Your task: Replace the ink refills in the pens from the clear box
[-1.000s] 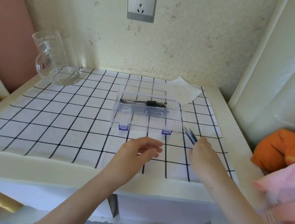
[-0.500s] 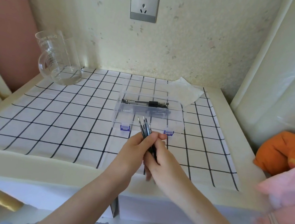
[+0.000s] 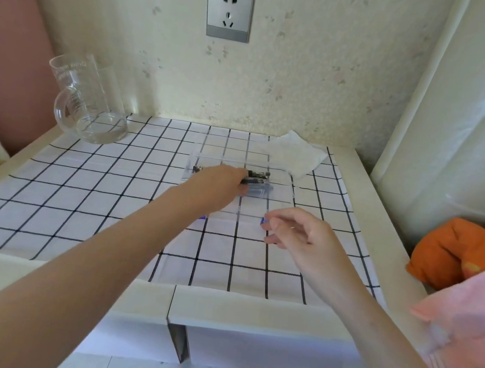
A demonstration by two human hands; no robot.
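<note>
Left hand (image 3: 220, 182) went from mid-worktop (image 3: 371, 210) into box (image 3: 250, 210) at 12 o'clock, fingers on pens (image 3: 259, 173), grip unclear. Right hand (image 3: 293, 230) let go, empty, loosely curled. Refill swap probably starting.

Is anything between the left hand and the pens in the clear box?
Nothing visible. The left hand grips the pens inside the clear box; the right hand hovers apart, near its front right corner.

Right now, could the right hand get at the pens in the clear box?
Probably yes. The clear box lies open, the right hand hovers empty by its front right corner, and the right ends of the pens show. The left hand seems to grip their middle, so only those ends are free.
</note>
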